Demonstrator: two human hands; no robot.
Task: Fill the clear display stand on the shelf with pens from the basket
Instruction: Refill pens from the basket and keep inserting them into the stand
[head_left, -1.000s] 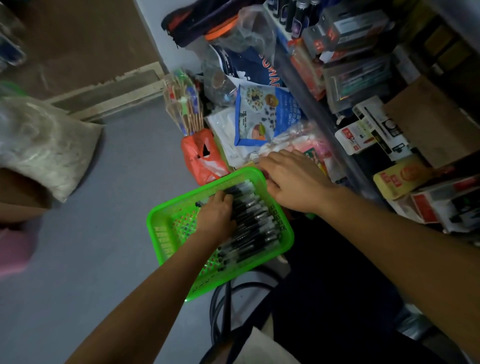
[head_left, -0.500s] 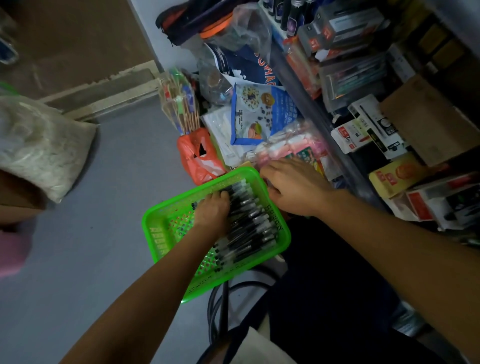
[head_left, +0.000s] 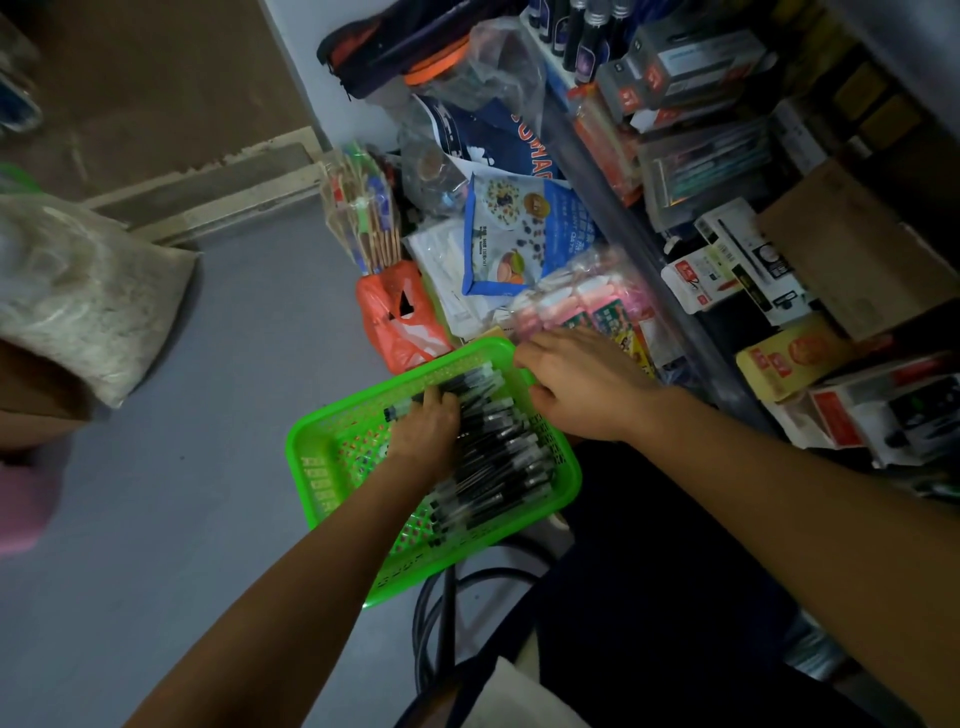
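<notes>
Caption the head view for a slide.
Left hand reaches into pens in green basket; right hand at its rim.

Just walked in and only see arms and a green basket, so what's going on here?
A person is bent over a green basket on the floor beside crowded shelves. The left hand is down in the basket on a row of black pens, fingers curled over them as if gathering some. The right hand rests at the basket's far corner, apparently steadying it. No pen has been lifted out yet.
</notes>
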